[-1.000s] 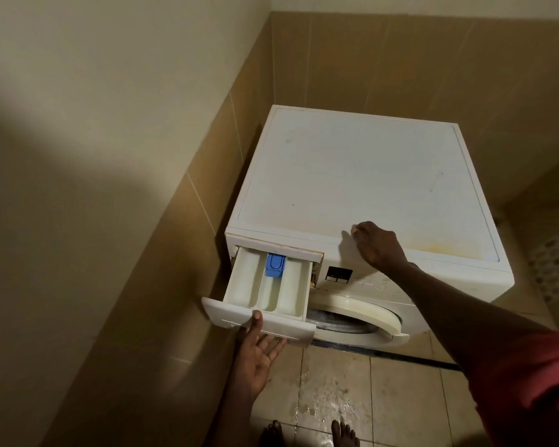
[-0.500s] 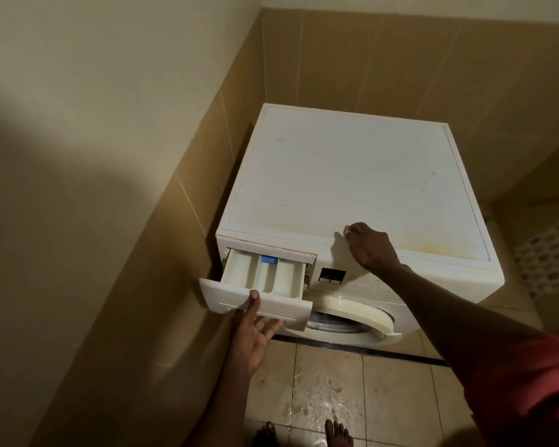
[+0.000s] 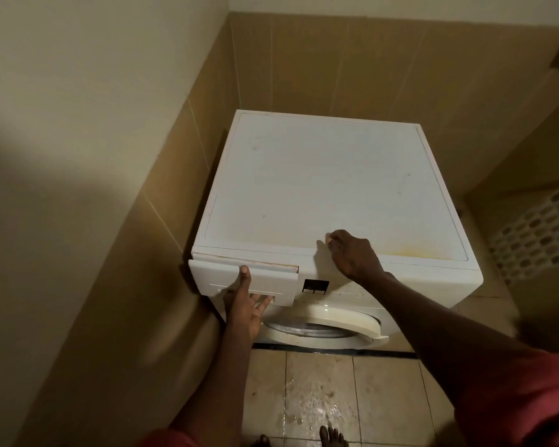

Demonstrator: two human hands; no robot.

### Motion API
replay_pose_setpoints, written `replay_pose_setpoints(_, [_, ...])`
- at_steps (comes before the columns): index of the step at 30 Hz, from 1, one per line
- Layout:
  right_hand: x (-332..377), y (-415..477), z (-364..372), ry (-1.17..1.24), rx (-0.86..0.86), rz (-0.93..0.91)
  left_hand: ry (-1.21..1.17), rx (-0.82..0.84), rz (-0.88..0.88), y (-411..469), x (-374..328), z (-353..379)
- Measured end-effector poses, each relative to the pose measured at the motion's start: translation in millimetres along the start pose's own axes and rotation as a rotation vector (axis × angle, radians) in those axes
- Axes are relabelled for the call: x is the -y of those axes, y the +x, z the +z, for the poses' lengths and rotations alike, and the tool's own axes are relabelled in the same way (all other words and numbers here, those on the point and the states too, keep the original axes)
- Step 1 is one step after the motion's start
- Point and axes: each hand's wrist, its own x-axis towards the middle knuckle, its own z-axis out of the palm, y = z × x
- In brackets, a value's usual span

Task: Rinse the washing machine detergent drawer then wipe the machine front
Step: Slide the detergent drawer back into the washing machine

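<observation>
A white front-loading washing machine [image 3: 320, 182] stands in a tiled corner. Its detergent drawer [image 3: 213, 275] at the top left of the front is pushed almost fully in, with only a thin gap showing along its upper edge. My left hand [image 3: 244, 309] grips the drawer front, thumb lying up its face and fingers hooked in the handle recess underneath. My right hand [image 3: 352, 253] rests with curled fingers on the front edge of the machine's top, holding nothing. The drawer's compartments are hidden.
The round cream door [image 3: 336, 321] bulges out below the small dark display [image 3: 316, 286]. A tiled wall [image 3: 142, 253] runs close along the machine's left side. The floor tiles [image 3: 317, 404] in front are wet, beside my bare toes [image 3: 331, 437]. A white perforated basket [image 3: 536, 233] stands at the right.
My left hand has pushed the drawer from wide open to almost shut, hiding the compartments and blue insert. My right hand has stayed on the machine's top edge.
</observation>
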Motion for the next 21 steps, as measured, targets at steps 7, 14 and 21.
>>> replay_pose_setpoints(7, [-4.1, 4.0, 6.6, -0.060, -0.021, -0.006, 0.050, -0.053, 0.025, 16.7, -1.6, 14.7])
replay_pose_setpoints(14, [-8.1, 5.6, 12.0, -0.103, 0.025, -0.108, 0.095, -0.143, 0.030, 17.2, 1.6, 21.9])
replay_pose_setpoints(21, [-33.6, -51.9, 20.8, -0.094, -0.138, -0.313, 0.179, -0.157, -0.032, 4.9, 18.8, 21.4])
